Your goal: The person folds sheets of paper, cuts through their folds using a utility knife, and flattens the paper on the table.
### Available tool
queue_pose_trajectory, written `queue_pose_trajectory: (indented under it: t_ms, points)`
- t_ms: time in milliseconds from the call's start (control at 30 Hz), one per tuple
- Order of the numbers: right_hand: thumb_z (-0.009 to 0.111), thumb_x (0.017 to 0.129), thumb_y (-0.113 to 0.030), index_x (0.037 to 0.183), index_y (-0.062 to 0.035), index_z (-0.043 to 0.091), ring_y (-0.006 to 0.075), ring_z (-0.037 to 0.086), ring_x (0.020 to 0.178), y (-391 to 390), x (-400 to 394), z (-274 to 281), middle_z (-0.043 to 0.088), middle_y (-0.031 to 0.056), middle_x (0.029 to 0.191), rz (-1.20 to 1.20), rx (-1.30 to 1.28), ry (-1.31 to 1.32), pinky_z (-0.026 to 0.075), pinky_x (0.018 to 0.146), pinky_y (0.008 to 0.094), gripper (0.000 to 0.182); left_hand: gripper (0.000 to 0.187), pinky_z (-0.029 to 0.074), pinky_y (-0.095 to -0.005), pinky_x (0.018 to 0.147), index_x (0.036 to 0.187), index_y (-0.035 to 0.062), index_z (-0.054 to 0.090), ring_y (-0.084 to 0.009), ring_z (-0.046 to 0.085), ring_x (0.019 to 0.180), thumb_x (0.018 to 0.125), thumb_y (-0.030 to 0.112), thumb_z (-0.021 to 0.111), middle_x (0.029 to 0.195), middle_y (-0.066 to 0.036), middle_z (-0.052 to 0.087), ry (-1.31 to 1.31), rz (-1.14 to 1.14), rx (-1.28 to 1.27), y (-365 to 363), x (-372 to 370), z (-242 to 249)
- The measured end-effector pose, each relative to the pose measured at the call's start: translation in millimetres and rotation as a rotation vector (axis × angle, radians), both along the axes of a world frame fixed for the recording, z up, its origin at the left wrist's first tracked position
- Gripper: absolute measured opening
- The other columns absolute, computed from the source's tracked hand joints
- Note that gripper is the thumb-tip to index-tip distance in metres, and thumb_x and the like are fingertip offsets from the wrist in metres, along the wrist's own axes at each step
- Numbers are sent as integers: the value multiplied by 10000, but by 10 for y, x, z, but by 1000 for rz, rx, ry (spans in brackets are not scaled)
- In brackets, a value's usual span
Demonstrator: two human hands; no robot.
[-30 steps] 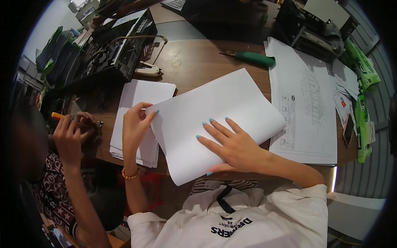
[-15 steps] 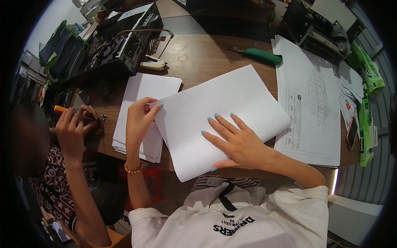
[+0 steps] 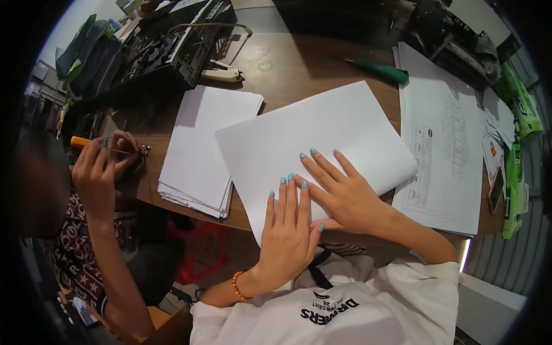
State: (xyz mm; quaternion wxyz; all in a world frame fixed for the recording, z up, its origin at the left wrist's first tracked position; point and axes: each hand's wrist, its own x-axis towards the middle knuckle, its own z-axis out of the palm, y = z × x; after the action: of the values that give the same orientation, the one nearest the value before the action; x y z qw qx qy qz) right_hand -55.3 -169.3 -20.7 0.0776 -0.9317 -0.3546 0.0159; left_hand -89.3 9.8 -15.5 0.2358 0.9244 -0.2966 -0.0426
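Note:
A large white sheet of paper (image 3: 322,126) lies aslant on the table, its lower left corner reaching past the front edge. Flat on its lower part rests my left hand (image 3: 286,233), with the fingers stretched out and a beaded bracelet at the wrist. My right hand (image 3: 345,195) is spread on the same sheet, just right of the left one, and their fingers touch or overlap slightly. Neither hand grips anything. Left of the sheet sits a stack of white papers (image 3: 201,149).
Printed drawings (image 3: 440,161) lie at the right, near a phone (image 3: 495,188). Behind are a green-handled tool (image 3: 380,70), a stapler (image 3: 223,73) and an open computer case (image 3: 190,52). At the left, another person's hands (image 3: 98,167) hold an orange-handled screwdriver (image 3: 80,141).
My left hand has let go of the sheet's upper left corner and moved down and right onto its lower part. My right hand has stayed spread on the paper.

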Motion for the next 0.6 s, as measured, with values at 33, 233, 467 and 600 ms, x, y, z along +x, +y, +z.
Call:
queue_pose_trajectory:
  t_ms: [33, 233, 467, 600]
  points:
    - [540, 742, -585, 1297, -45, 431, 373, 304, 1305, 3, -3, 3, 319, 234, 1399, -6, 54, -6, 235, 1042, 535, 782, 608, 178, -534, 1062, 1357, -100, 263, -437, 239, 1316, 857, 173, 476, 1389, -309, 266, 5, 4, 1, 1, -12, -7]
    - [584, 720, -564, 1294, -46, 433, 368, 297, 1309, 9, -19, -13, 323, 229, 1398, -14, 91, -9, 231, 1043, 537, 789, 603, 161, -544, 1061, 1363, -89, 261, -449, 229, 1316, 863, 171, 474, 1396, -317, 244, 23, 45, -29, 0, -31, -55]
    - [606, 703, -549, 1322, -65, 406, 360, 272, 1324, 8, -23, -21, 302, 218, 1414, -26, 81, 11, 211, 1055, 537, 811, 607, 154, -551, 1059, 1372, -77, 257, -447, 216, 1323, 867, 179, 476, 1405, -316, 226, 24, 38, -30, 7, -28, -91]
    - [596, 743, -517, 1324, -66, 402, 360, 253, 1333, -1, -13, -19, 283, 214, 1425, -21, 74, 41, 197, 1061, 537, 761, 637, 146, -558, 1058, 1390, -51, 242, -440, 203, 1332, 858, 190, 497, 1419, -307, 211, 29, 33, -28, 22, 3, -92]
